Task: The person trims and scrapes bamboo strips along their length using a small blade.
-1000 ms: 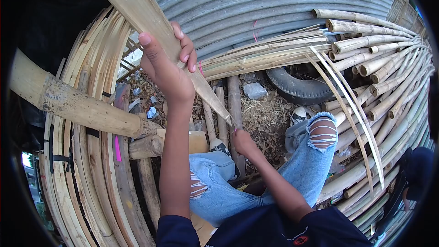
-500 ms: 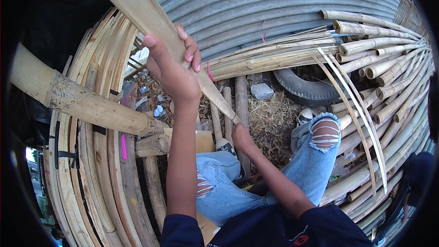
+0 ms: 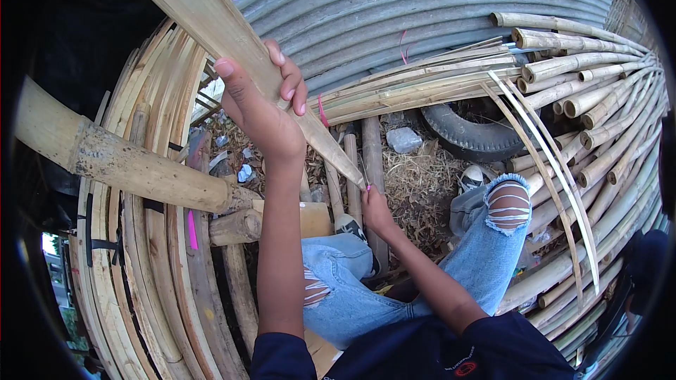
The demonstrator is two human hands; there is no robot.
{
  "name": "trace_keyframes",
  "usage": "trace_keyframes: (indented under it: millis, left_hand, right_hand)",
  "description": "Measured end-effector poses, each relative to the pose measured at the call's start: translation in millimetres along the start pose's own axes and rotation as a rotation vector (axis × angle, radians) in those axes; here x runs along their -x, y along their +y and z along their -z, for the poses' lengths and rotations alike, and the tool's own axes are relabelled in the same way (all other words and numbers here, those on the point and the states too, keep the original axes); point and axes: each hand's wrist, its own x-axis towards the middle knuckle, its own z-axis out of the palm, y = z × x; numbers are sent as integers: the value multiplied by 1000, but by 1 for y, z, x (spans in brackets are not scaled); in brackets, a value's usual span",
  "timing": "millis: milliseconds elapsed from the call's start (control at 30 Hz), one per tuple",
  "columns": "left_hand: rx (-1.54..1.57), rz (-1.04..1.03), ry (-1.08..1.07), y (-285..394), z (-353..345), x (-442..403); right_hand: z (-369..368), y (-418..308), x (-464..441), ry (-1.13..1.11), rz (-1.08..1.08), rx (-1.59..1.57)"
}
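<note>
A long split bamboo slat (image 3: 186, 7) slants from the upper left down to a narrow end at mid-frame. Around its middle, my left hand (image 3: 267, 116) is closed, thumb pointing up and fingertips showing along the far edge. My right hand (image 3: 378, 212) is closed at the slat's narrow lower end. From it shows a bit of pink and a thin edge, which looks like a small knife (image 3: 367, 188); most of it is hidden in the fist.
A thick bamboo pole (image 3: 151, 169) juts in from the left, before stacked split slats (image 3: 141, 267). Bamboo poles (image 3: 570, 70) are piled at right, with two thin strips (image 3: 546, 169) leaning there. A tyre (image 3: 472, 137), bundled strips (image 3: 422, 91) and corrugated sheeting (image 3: 422, 7) lie ahead.
The slat and my left hand have shifted slightly left in view. My right hand has turned a little at the slat's end, and the pink bit now shows.
</note>
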Motion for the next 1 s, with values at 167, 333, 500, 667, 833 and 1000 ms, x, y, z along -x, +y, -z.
trace_keyframes:
  millis: [167, 333, 500, 667, 833, 1000]
  left_hand:
    - [-8, 7, -27, -2, 7, -1]
    - [-7, 20, -12, -1, 7, -1]
    - [-6, 15, -75, -2, 3, -1]
    - [149, 71, -260, 2, 7, 2]
    - [145, 62, -250, 1, 10, 2]
    - [20, 18, -90, 0, 13, -4]
  right_hand:
    - [12, -9, -23, -192, 103, 162]
    - [19, -42, 12, -13, 82, -68]
    - [-4, 86, -3, -217, -106, 140]
    - [12, -7, 15, -52, -41, -61]
    - [-5, 21, 12, -64, -88, -38]
    - [0, 6, 9, -92, -30, -97]
